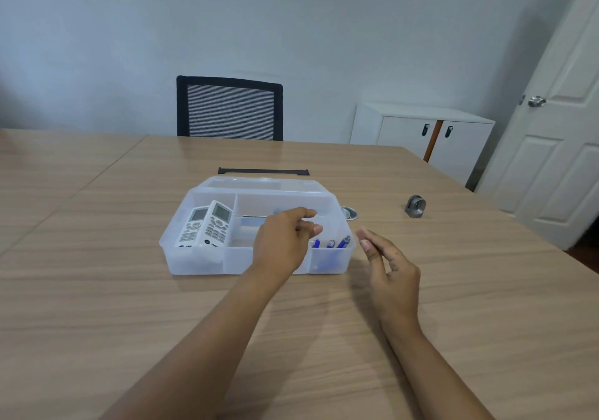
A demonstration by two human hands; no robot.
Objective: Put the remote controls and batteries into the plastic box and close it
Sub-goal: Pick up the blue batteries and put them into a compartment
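Observation:
A clear plastic box (194, 262) stands open on the wooden table, its lid (259, 183) folded back behind it. Two white remote controls (207, 226) lean side by side in the left compartment. Several blue batteries (330, 245) stand in the front right compartment. My left hand (282, 244) hovers over the middle of the box with fingers loosely curled and nothing in them. To the right of the box, just above the table, my right hand (389, 267) is empty with fingers apart.
A small grey metal object (415, 206) lies on the table to the right. A round metal grommet (350, 212) peeks out behind the box. A black strip (263, 171) lies beyond the lid. A black mesh chair (229, 108), a white cabinet (421, 134) and a door (557, 127) stand farther off.

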